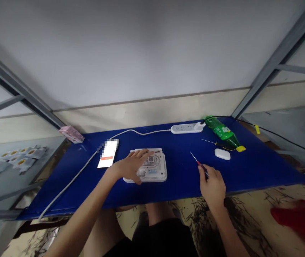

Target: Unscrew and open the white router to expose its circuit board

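Across the blue table (179, 184), directions run from the white unit (160, 174), with 12 straight ahead. The unit lies near the middle, back up, its casing apparently closed; whether screws sit in its corner holes is too small to tell. At 2 o'clock lies a bottle (220, 131); between 1 and 2, a power strip (183, 129). The left hand (131, 166), spread wide, reaches over the unit from 9 o'clock, seemingly resting on it. At 3 o'clock the right hand (213, 184) grips a screwdriver (200, 165), its tip well apart from the unit. A lit phone (109, 154) lies between 9 and 10. Beside the bottle is a spare driver (216, 144). The work looks early or between steps: unit placed, tool in hand, blade not yet on any screw.
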